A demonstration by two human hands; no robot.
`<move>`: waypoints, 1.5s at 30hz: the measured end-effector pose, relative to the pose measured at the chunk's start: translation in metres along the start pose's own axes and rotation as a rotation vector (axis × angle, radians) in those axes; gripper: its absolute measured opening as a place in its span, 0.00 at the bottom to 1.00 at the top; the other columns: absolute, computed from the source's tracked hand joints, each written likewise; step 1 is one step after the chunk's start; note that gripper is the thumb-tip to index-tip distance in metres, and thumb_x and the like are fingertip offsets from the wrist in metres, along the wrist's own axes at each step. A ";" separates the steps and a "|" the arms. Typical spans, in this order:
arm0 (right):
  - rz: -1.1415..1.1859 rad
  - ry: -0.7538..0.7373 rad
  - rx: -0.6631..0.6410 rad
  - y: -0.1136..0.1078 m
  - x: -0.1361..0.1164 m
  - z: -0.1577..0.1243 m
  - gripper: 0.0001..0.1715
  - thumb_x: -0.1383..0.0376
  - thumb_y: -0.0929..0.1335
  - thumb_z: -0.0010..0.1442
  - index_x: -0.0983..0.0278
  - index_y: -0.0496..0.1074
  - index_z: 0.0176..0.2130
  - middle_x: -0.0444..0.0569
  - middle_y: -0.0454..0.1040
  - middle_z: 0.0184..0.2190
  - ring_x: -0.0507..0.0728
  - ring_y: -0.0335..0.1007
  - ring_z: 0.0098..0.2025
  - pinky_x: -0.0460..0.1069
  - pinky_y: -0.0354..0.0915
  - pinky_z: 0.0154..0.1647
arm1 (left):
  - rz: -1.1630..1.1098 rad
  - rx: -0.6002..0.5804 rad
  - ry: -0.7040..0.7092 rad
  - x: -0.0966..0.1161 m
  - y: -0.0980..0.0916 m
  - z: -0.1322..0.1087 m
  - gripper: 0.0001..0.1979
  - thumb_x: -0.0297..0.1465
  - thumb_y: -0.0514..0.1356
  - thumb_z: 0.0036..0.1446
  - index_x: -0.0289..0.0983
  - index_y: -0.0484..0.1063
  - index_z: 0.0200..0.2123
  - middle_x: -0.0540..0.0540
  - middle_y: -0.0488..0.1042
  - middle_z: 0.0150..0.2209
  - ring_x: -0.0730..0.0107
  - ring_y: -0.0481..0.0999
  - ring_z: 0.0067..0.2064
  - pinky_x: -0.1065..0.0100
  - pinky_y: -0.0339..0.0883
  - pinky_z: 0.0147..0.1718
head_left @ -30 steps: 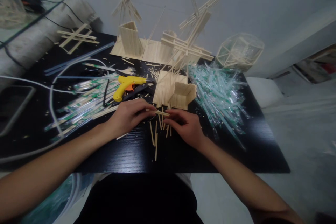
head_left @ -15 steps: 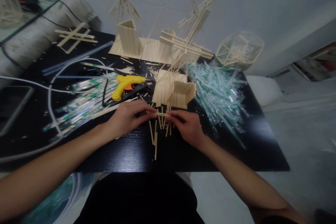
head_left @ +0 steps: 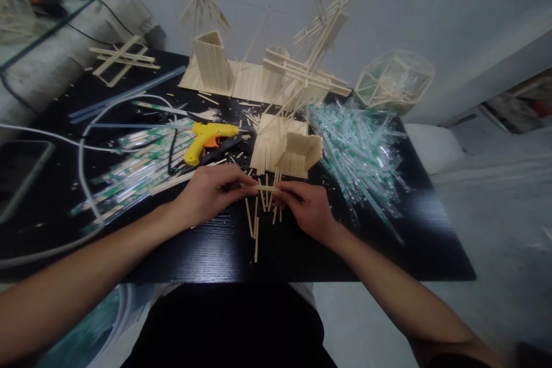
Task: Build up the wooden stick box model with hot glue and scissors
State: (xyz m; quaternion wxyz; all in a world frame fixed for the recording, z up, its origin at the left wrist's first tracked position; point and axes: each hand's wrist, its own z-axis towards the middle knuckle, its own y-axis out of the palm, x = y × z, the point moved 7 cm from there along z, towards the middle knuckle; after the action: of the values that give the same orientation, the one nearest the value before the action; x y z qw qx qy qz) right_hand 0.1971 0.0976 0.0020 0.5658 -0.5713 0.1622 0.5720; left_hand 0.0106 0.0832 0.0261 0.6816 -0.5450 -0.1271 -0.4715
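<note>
Both the left hand (head_left: 215,194) and right hand (head_left: 305,209) narrowly pinch a thin wooden strip (head_left: 266,188) above loose sticks (head_left: 256,240); a yellow glue gun (head_left: 214,130), wooden box (head_left: 297,162) and plastic wrappers (head_left: 362,152) crowd around.

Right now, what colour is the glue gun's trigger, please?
The trigger is orange, seen best in the head view.
</note>
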 end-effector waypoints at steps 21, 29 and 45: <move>0.016 -0.007 -0.008 0.002 0.001 -0.001 0.07 0.66 0.70 0.68 0.62 0.80 0.42 0.44 0.80 0.29 0.52 0.77 0.28 0.45 0.73 0.34 | -0.018 0.032 -0.005 0.000 -0.002 -0.001 0.09 0.38 0.67 0.61 0.38 0.81 0.36 0.51 0.81 0.30 0.76 0.76 0.27 0.74 0.66 0.27; 0.092 0.086 0.052 0.000 0.010 -0.002 0.07 0.64 0.72 0.65 0.61 0.81 0.42 0.45 0.83 0.32 0.53 0.80 0.29 0.46 0.75 0.32 | -0.002 0.025 -0.014 -0.004 -0.001 0.000 0.09 0.38 0.67 0.62 0.37 0.80 0.37 0.51 0.79 0.28 0.77 0.73 0.26 0.74 0.64 0.26; -0.002 0.016 0.045 -0.001 -0.001 -0.001 0.08 0.62 0.75 0.61 0.61 0.81 0.42 0.47 0.84 0.36 0.54 0.80 0.34 0.48 0.75 0.37 | 0.021 -0.082 0.011 -0.003 0.012 -0.003 0.13 0.42 0.63 0.65 0.37 0.77 0.38 0.51 0.76 0.28 0.76 0.73 0.26 0.74 0.64 0.27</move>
State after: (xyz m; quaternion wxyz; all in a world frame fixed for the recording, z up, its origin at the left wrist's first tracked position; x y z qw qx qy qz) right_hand 0.1985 0.0965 0.0031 0.5778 -0.5631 0.1791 0.5630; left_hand 0.0169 0.0814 0.0153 0.6643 -0.5712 -0.0980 -0.4721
